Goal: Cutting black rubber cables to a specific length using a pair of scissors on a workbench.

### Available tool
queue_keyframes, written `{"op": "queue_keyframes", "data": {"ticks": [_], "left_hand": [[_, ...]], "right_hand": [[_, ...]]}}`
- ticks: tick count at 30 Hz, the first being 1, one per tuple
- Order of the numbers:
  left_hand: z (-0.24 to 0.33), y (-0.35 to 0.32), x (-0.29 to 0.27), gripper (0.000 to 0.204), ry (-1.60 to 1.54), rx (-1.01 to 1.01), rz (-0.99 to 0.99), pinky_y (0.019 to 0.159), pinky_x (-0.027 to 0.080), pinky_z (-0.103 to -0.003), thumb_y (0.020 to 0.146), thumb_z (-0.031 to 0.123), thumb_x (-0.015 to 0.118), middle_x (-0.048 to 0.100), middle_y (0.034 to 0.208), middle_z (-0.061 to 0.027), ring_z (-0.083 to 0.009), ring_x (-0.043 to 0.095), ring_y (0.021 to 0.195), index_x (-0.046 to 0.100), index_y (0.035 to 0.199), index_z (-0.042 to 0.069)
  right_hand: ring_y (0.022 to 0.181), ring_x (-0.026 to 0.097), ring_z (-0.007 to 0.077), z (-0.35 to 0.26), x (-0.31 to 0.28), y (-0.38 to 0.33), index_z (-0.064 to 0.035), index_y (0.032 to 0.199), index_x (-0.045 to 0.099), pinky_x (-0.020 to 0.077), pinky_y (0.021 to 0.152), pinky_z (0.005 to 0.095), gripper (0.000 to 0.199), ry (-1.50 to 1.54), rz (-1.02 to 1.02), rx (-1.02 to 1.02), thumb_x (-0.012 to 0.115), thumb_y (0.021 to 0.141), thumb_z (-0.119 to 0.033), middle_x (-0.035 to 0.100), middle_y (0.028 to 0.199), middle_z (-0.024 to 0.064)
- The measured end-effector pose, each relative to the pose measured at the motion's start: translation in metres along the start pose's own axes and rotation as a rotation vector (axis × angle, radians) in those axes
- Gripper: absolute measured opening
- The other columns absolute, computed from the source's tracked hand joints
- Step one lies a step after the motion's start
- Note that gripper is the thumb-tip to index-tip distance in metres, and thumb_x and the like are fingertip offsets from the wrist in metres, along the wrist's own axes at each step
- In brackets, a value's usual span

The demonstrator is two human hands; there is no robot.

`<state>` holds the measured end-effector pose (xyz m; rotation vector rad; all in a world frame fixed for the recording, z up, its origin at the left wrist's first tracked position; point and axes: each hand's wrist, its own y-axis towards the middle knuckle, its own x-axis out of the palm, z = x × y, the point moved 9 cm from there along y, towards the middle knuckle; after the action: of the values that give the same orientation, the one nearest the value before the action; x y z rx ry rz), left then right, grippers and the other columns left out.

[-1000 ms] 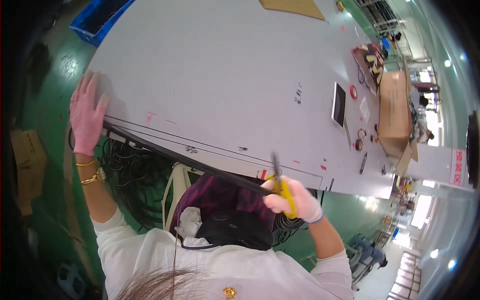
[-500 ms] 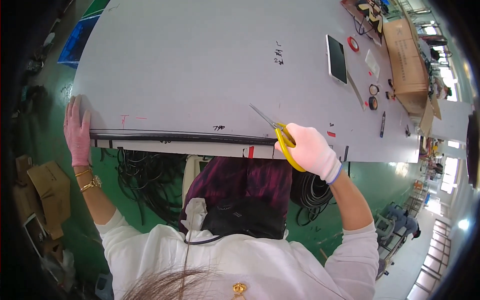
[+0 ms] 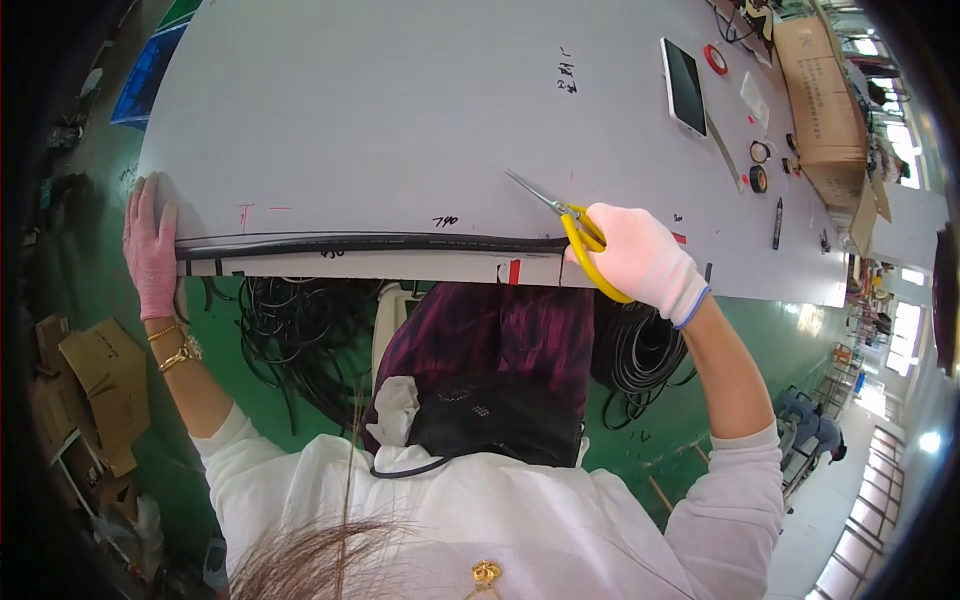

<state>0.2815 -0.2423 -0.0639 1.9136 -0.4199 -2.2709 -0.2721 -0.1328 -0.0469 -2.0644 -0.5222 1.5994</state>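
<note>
A long black rubber-like strip point(image 3: 390, 242) lies along the table's near edge. My left hand point(image 3: 150, 245), in a pale pink glove, rests at its left end, fingers stretched out over the table corner. My right hand point(image 3: 640, 255), gloved in white and pink, is closed round the yellow-handled scissors point(image 3: 585, 250). Their slim metal blades point to the far left, above the tabletop. The strip's right end meets the fingers of this hand; whether they also pinch it is hidden.
The grey table point(image 3: 380, 110) bears handwritten marks. At its right lie a phone point(image 3: 684, 88), red tape point(image 3: 715, 60), black tape rolls point(image 3: 758, 179), a marker point(image 3: 777, 223) and a cardboard box point(image 3: 820, 95). Coiled black strips point(image 3: 640, 350) lie below the near edge.
The whole view has shifted, so the table sits higher in the picture. My right hand, with the scissors, has moved slightly right and away from me over the table. My left hand stays at the corner.
</note>
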Motion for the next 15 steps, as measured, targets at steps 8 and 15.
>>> {"op": "queue_keyframes", "data": {"ticks": [8, 15], "left_hand": [[-0.007, 0.000, 0.006, 0.050, 0.017, -0.003, 0.007, 0.121, 0.029, -0.039, 0.102, 0.028, 0.052, 0.048, 0.154, -0.0110, -0.0290, 0.039, 0.145, 0.050, 0.149, 0.011], [-0.005, 0.000, 0.000, 0.050, 0.016, -0.001, 0.016, 0.121, 0.029, -0.039, 0.101, 0.027, 0.053, 0.048, 0.153, -0.0108, -0.0289, 0.041, 0.144, 0.050, 0.149, 0.012]], "right_hand": [[0.083, 0.063, 0.0450, 0.004, 0.004, 0.003, 0.0010, 0.093, 0.059, 0.0515, 0.073, 0.0450, 0.046, -0.057, 0.002, -0.013, 0.074, 0.089, -0.043, 0.065, 0.085, 0.0244], [0.086, 0.068, 0.0417, -0.002, -0.005, 0.000, -0.0010, 0.098, 0.064, 0.0542, 0.076, 0.0442, 0.047, -0.162, -0.027, 0.066, 0.072, 0.089, -0.046, 0.070, 0.088, 0.0214]]}}
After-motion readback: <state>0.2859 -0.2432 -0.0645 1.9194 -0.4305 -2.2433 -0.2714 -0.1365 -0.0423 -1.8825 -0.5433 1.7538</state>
